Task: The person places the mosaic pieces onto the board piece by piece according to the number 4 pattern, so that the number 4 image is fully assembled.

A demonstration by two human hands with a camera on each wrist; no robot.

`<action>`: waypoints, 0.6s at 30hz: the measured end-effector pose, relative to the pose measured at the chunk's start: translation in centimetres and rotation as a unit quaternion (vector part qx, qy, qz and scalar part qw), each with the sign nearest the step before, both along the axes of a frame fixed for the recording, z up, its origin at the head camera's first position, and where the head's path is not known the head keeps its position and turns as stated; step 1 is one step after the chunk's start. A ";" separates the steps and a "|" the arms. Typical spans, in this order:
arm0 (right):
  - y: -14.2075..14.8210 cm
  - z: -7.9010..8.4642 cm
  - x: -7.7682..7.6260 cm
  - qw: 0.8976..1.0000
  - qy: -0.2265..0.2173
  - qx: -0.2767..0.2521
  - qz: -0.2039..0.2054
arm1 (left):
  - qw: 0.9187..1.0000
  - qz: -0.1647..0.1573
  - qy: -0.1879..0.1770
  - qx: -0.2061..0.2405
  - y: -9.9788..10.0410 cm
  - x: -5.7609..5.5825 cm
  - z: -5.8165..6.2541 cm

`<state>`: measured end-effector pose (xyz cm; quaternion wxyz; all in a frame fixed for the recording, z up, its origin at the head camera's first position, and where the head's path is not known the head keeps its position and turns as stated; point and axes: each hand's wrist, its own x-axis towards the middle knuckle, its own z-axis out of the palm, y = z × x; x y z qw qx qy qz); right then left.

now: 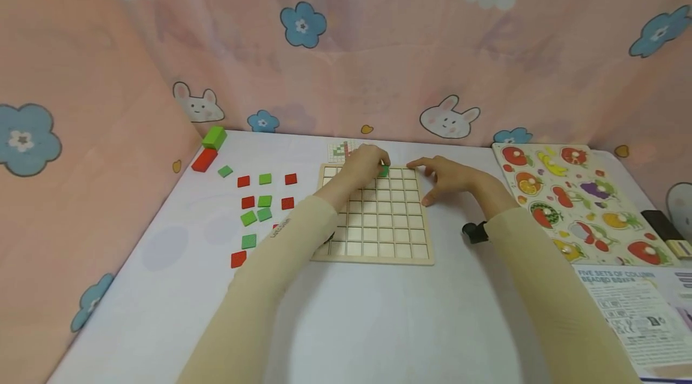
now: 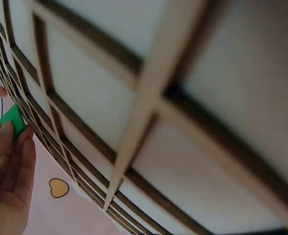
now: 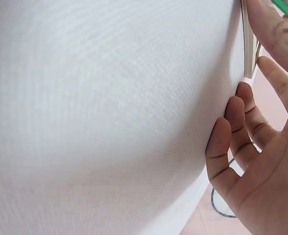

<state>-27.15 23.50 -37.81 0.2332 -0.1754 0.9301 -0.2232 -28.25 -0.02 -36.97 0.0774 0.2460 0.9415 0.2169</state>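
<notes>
A wooden grid board with square cells lies flat on the white table. My left hand reaches over its far part and pinches a green square tile between thumb and fingers. In the left wrist view the tile stands tilted, one edge right at the grid's ridges. At the board's far right corner is my right hand, index fingertip by the far edge and thumb by the right side. The right wrist view shows its other fingers loosely bent, tips at the tabletop.
Several red tiles and green tiles lie left of the board. A green block and red block are at the far left. Behind the board lies a pattern card. A fruit puzzle and printed box are right.
</notes>
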 end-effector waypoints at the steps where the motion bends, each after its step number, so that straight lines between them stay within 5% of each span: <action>1: 0.0 0.0 0.0 1.000 0.001 -0.003 0.001 | 1.000 0.003 0.004 -0.004 0.2 0.0 -0.1; 12: 0.1 -0.1 0.0 1.000 0.000 -0.003 0.000 | 0.999 0.009 0.044 -0.012 0.4 0.0 -1.1; 18: 0.1 -0.1 0.0 1.000 0.000 -0.006 0.002 | 0.999 -0.001 0.023 -0.027 -0.5 -0.1 -1.0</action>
